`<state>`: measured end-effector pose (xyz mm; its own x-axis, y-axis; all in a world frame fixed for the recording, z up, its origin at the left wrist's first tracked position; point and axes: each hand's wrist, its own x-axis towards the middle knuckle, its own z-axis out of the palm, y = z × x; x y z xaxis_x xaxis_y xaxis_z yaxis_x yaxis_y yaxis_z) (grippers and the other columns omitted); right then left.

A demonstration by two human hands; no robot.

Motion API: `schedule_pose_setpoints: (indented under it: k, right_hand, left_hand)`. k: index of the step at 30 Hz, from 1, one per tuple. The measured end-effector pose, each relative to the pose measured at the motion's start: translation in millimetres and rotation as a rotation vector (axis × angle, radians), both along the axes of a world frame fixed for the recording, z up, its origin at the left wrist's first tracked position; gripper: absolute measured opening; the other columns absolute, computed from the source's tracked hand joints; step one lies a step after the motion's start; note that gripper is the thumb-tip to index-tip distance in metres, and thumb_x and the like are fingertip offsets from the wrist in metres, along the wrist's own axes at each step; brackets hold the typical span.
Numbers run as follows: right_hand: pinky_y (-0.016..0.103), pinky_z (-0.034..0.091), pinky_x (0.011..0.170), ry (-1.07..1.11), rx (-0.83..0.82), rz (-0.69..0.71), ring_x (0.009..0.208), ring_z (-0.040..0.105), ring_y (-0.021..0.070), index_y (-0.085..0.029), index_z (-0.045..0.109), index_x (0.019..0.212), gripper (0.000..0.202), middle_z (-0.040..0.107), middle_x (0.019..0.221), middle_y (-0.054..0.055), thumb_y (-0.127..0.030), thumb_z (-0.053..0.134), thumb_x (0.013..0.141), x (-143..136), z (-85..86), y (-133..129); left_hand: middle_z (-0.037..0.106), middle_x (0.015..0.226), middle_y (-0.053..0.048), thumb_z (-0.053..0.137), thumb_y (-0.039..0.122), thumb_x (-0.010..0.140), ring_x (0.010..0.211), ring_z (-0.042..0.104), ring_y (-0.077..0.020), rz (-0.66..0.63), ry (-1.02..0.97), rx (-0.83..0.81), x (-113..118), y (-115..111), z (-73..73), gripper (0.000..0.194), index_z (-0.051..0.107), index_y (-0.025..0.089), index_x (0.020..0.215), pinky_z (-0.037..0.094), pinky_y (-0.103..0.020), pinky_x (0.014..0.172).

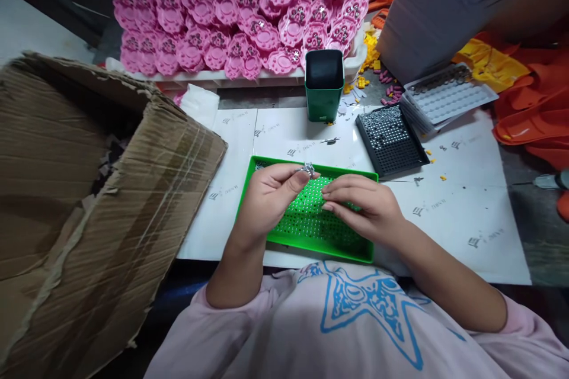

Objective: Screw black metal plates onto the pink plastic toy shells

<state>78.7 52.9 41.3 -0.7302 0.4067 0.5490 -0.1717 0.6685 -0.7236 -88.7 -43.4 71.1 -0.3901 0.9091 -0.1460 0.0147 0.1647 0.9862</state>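
Observation:
My left hand (271,196) is closed over the left part of a green tray (364,251), pinching a bunch of small silvery screws (307,169) between thumb and forefinger. To the right of it, my right hand (367,204) hovers over the same tray, fingertips drawn together towards the thumb; anything between them is too small to make out. The tray's floor is a grid of holes, many with bright metal dots in them. More loose metal pieces (261,166) lie in its far left corner, partly hidden by my left hand.
A cardboard box (178,160) stands at the left. Behind the tray are a dark green bin (323,100), a black perforated tray (391,139) and white plastic trays (453,95). Pink molded parts (240,12) fill a white crate at the back. Orange pieces (533,100) lie right.

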Motion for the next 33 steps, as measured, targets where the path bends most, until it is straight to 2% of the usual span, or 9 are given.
schedule_pose_setpoints:
  k: [3,6,9,12,18,23,30,33]
  right_hand:
    - [0.027,0.059,0.071,0.064,-0.012,-0.093,0.079,0.068,0.0140,-0.014,0.065,0.086,0.007,0.071,0.083,0.008,-0.014,0.068,0.081,3.1,3.0,3.4]
    - [0.028,0.059,0.071,0.106,-0.006,-0.130,0.080,0.067,0.0142,-0.016,0.064,0.097,0.019,0.070,0.086,0.008,-0.022,0.071,0.080,4.1,4.1,4.2]
    - [0.029,0.058,0.071,0.133,-0.006,-0.097,0.081,0.065,0.0148,-0.017,0.063,0.106,0.034,0.067,0.087,0.007,-0.033,0.073,0.078,3.6,3.6,2.1]
    - [0.028,0.057,0.071,0.142,-0.020,-0.047,0.081,0.064,0.0148,-0.014,0.064,0.107,0.036,0.066,0.086,0.009,-0.034,0.072,0.078,3.0,2.9,-0.9]
    - [0.022,0.055,0.063,0.108,-0.125,0.063,0.069,0.062,0.0108,-0.011,0.068,0.093,0.022,0.066,0.076,0.007,-0.028,0.072,0.079,3.5,5.5,-1.2]
    - [0.015,0.052,0.057,0.081,-0.259,0.173,0.061,0.062,0.0070,-0.010,0.068,0.076,0.016,0.066,0.067,0.004,-0.025,0.069,0.081,3.3,11.1,2.3]
    - [0.016,0.052,0.060,0.063,-0.331,0.227,0.064,0.064,0.0069,-0.011,0.067,0.078,0.012,0.068,0.069,0.004,-0.020,0.065,0.085,5.1,14.6,2.4]
    - [0.018,0.052,0.061,0.046,-0.313,0.195,0.066,0.063,0.0074,-0.013,0.065,0.079,0.009,0.067,0.071,0.003,-0.017,0.062,0.087,5.8,13.3,2.2]
  left_hand:
    - [0.043,0.052,0.004,0.067,0.058,0.079,0.049,0.033,-0.0080,-0.085,-0.025,-0.035,-0.5,-0.9,1.4,0.044,0.071,0.014,0.076,0.029,-0.023,0.048]
    - [0.042,0.052,0.003,0.065,0.060,0.079,0.050,0.033,-0.0085,-0.256,-0.049,-0.098,-1.7,-0.8,3.9,0.047,0.067,0.014,0.067,0.028,-0.024,0.048]
    - [0.041,0.053,0.003,0.063,0.061,0.079,0.052,0.033,-0.0087,-0.419,-0.054,-0.142,-2.7,0.1,4.6,0.050,0.064,0.013,0.063,0.026,-0.023,0.049]
    - [0.034,0.051,0.005,0.060,0.061,0.081,0.051,0.028,-0.0079,-0.516,-0.043,-0.149,-2.9,1.2,3.9,0.052,0.063,0.013,0.061,0.022,-0.022,0.047]
    - [0.030,0.050,0.006,0.061,0.048,0.084,0.051,0.026,-0.0077,-0.617,-0.015,-0.178,-4.0,3.5,10.0,0.041,0.067,0.013,0.065,0.020,-0.022,0.047]
    - [0.030,0.049,0.006,0.061,0.045,0.084,0.050,0.026,-0.0076,-0.688,-0.062,-0.207,-6.6,4.6,14.8,0.039,0.069,0.012,0.067,0.021,-0.022,0.047]
    - [0.047,0.056,0.003,0.061,0.040,0.084,0.051,0.036,-0.0076,-0.774,-0.156,-0.206,-8.1,2.1,10.8,0.032,0.070,0.011,0.075,0.027,-0.021,0.048]
    - [0.042,0.054,0.004,0.060,0.039,0.084,0.052,0.034,-0.0075,-0.730,-0.129,-0.218,-6.4,3.3,10.9,0.031,0.066,0.012,0.070,0.026,-0.021,0.048]
